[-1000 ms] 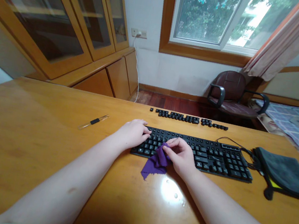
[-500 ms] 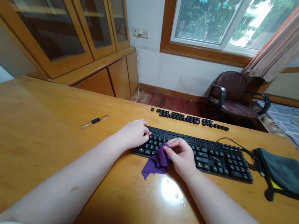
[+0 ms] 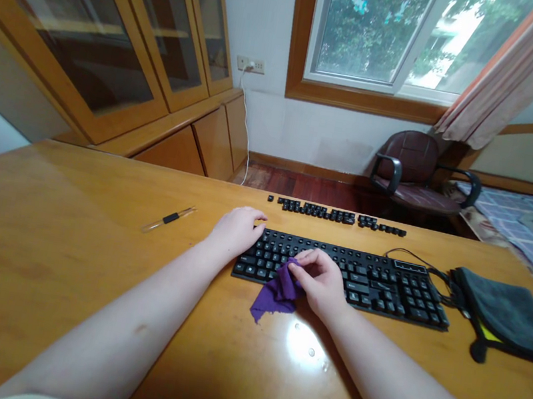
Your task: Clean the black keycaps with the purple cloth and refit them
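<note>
A black keyboard lies on the wooden desk; its top row shows small bare key stems. My left hand is at the keyboard's upper left corner, fingers stretched out and thumb apart from them near the edge. Nothing shows in that hand. My right hand pinches a purple cloth between thumb and fingers over the left-middle keys. The cloth hangs down past the keyboard's front edge onto the desk. What the cloth touches underneath is hidden.
Loose black keycaps sit in rows along the desk's far edge. A thin clear tool with a black grip lies at left. At right are a cable and a dark grey pouch. A chair stands beyond the desk.
My left hand has shifted slightly left and up, its fingers and thumb coming off the left keys. My right hand keeps its pinch on the cloth in nearly the same place.
</note>
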`<state>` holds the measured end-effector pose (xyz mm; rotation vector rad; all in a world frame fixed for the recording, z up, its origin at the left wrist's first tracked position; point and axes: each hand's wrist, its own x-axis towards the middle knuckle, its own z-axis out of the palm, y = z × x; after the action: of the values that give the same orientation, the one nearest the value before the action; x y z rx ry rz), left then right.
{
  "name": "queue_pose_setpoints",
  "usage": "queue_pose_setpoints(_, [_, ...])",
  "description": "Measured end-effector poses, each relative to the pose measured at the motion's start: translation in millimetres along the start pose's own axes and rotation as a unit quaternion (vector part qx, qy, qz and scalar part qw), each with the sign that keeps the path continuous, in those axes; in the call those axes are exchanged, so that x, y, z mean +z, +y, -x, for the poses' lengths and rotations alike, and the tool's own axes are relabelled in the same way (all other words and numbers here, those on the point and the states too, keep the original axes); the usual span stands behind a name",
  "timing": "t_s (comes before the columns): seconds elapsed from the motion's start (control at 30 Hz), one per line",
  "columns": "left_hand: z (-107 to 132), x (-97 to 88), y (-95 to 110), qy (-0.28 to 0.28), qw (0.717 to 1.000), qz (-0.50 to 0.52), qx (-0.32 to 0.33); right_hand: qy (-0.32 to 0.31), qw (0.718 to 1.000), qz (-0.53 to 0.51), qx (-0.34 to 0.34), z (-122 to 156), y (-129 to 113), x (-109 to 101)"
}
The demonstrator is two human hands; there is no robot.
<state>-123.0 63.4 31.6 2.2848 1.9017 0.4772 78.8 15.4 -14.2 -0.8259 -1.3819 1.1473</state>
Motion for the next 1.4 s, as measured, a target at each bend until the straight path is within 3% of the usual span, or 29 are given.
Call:
queue_pose_setpoints(0.1, [-14, 4.9, 1, -0.017, 1.0, -0.023, -0.007, -0.003, 1.0, -0.003, 0.0, 0, 2, 0])
queue_pose_setpoints(0.2, [-39, 12.2, 4, -0.023, 0.998, -0.06, 0.02, -0.005, 1.0, -0.004, -0.004, 0, 3, -1])
queue_pose_setpoints(0.43, [-94, 34.9, 12, -0.042, 0.996, -0.079, 0.014, -0.004, 1.0, -0.004, -0.005, -1, 3, 0])
queue_pose_setpoints(0.67, [-100, 50.6, 11, -0.049, 0.996, -0.07, -0.006, -0.007, 1.0, -0.014, -0.001, -1, 3, 1])
queue_pose_setpoints(0.83, [-98, 44.4, 15, -0.03, 0.998, -0.054, -0.006, -0.002, 1.0, 0.002, 0.003, -1, 4, 1])
queue_pose_setpoints(0.97, [-76, 28.1, 26, 0.03, 0.999, -0.002, 0.012, 0.005, 1.0, 0.005, 0.011, -2, 4, 1])
queue_pose_setpoints(1.0, [-64, 24.6, 30, 0.077, 0.994, 0.077, 0.021, 0.01, 1.0, 0.002, 0.01, -3, 4, 1])
queue_pose_setpoints(1.1, [-15, 21.2, 42, 0.165, 0.94, 0.296, 0.023, 0.046, 0.999, 0.01, -0.002, -5, 3, -1])
queue_pose_setpoints(1.2, [36, 29.5, 49, 0.171, 0.877, 0.449, -0.007, 0.067, 0.998, 0.013, 0.013, -6, 2, -2])
queue_pose_setpoints(1.27, [58, 37.4, 49, 0.152, 0.85, 0.504, -0.025, 0.056, 0.997, -0.007, 0.044, -7, 2, -2])
queue_pose_setpoints(1.4, [67, 43.3, 39, 0.143, 0.88, 0.453, 0.005, 0.039, 0.996, -0.037, 0.072, -5, 0, -1])
